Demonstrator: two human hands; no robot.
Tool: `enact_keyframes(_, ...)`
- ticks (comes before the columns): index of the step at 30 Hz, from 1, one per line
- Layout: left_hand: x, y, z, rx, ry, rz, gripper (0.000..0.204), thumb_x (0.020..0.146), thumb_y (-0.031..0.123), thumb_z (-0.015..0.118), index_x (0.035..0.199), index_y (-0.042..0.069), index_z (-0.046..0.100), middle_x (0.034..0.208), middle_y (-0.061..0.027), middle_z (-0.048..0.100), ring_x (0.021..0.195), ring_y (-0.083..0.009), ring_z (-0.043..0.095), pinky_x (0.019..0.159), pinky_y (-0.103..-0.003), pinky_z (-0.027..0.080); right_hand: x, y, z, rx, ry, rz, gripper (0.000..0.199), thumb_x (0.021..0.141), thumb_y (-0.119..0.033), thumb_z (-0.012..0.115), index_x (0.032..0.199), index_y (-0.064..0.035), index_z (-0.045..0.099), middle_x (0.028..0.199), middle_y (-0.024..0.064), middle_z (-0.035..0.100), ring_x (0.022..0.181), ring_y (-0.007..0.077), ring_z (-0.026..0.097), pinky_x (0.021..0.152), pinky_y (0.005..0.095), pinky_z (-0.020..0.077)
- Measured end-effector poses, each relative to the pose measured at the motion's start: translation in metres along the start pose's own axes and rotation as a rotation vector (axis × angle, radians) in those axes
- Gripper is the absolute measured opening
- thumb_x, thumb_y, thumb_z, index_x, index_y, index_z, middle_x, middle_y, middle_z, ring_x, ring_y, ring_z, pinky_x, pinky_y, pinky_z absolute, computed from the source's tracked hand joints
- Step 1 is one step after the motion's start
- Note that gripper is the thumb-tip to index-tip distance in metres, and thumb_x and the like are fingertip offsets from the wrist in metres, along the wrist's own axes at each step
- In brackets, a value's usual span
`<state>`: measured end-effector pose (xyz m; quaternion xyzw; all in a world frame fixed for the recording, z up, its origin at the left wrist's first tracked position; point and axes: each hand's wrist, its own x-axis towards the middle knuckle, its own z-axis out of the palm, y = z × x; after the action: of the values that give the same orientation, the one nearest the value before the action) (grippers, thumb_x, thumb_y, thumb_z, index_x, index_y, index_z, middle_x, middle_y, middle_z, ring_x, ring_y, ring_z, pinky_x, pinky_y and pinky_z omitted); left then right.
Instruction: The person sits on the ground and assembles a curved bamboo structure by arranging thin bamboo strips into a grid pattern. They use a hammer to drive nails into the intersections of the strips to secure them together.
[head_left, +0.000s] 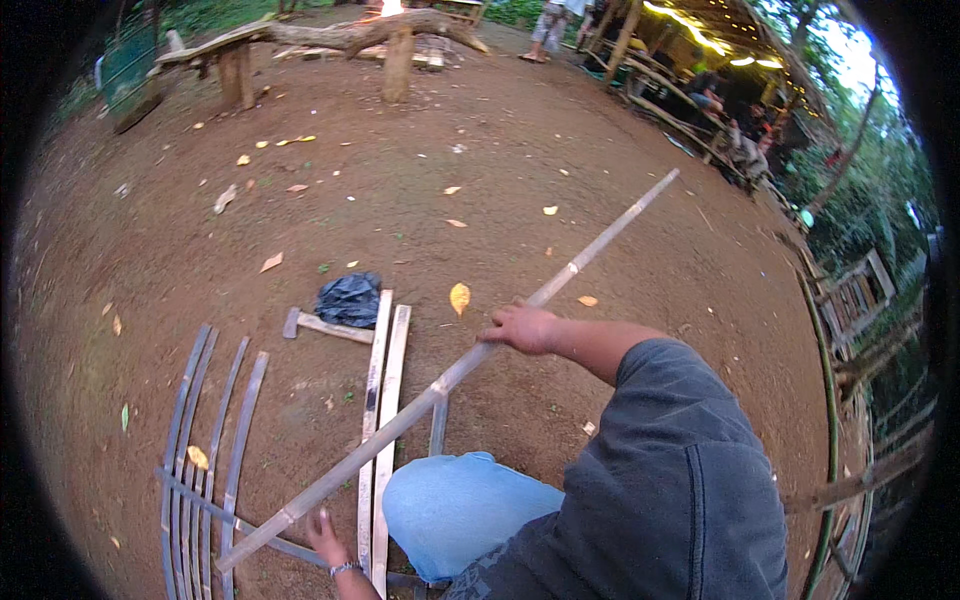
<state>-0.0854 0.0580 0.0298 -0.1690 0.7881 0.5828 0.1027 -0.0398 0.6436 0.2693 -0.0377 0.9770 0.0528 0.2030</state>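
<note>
1. A long bamboo pole (450, 375) runs diagonally over the dirt ground (500, 160), from the lower left up toward the upper right, and both hands are on it.
2. The right hand (522, 327) is clamped over the pole near its middle, fingers curled round it; the fingertips are tucked out of sight beneath.
3. The left hand (326, 532) sits low on the pole's near end; the grip is hard to read, so I cannot tell how its fingers lie.
4. The grey sleeve (670, 480) and blue-clad knee (460, 510) hide the ground below them.
5. Under the pole lie two pale split slats (383, 400); to the left, curved grey strips (200, 440).
6. A hammer (325, 326) lies touching a dark crumpled bag (350, 298).
7. Far people at the upper right are too small to make out.
</note>
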Motion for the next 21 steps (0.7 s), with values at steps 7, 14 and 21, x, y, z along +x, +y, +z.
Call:
enact_keyframes(7, -0.056, -0.055, -0.031, 0.611, 0.306, -0.368, 0.072, 0.086, 0.04, 0.074, 0.138, 0.0, 0.045, 0.13, -0.0272, 0.054, 0.118, -0.0369, 0.055, 0.102, -0.048, 0.045, -0.09, 0.058, -0.014, -0.047, -0.055, 0.371, 0.046, 0.095, -0.012, 0.05, 0.135, -0.0352, 0.054, 0.118, 0.011, 0.058, 0.12, 0.0327, 0.059, 0.1, 0.0639, 0.0452)
enact_keyframes(14, 0.044, -0.206, -0.125, -0.376, -0.125, -0.353, 0.048, 0.096, 0.036, 0.062, 0.122, -0.004, 0.067, 0.112, -0.0188, 0.071, 0.1, -0.0315, 0.068, 0.089, -0.043, 0.054, -0.069, 0.101, -0.01, 0.159, 0.181, 0.218, 0.045, 0.088, -0.004, 0.057, 0.132, -0.0149, 0.058, 0.122, 0.0167, 0.059, 0.119, 0.0376, 0.056, 0.096, 0.0502, 0.0489)
enact_keyframes(21, -0.021, -0.086, -0.021, 0.442, 0.13, -0.61, 0.064, 0.088, 0.057, 0.063, 0.12, 0.001, 0.069, 0.118, -0.0248, 0.069, 0.112, -0.0386, 0.065, 0.096, -0.045, 0.048, -0.163, 0.165, 0.041, -0.212, -0.059, 0.39, 0.04, 0.096, -0.003, 0.051, 0.134, -0.0136, 0.056, 0.127, 0.0226, 0.058, 0.117, 0.043, 0.056, 0.095, 0.0511, 0.0486)
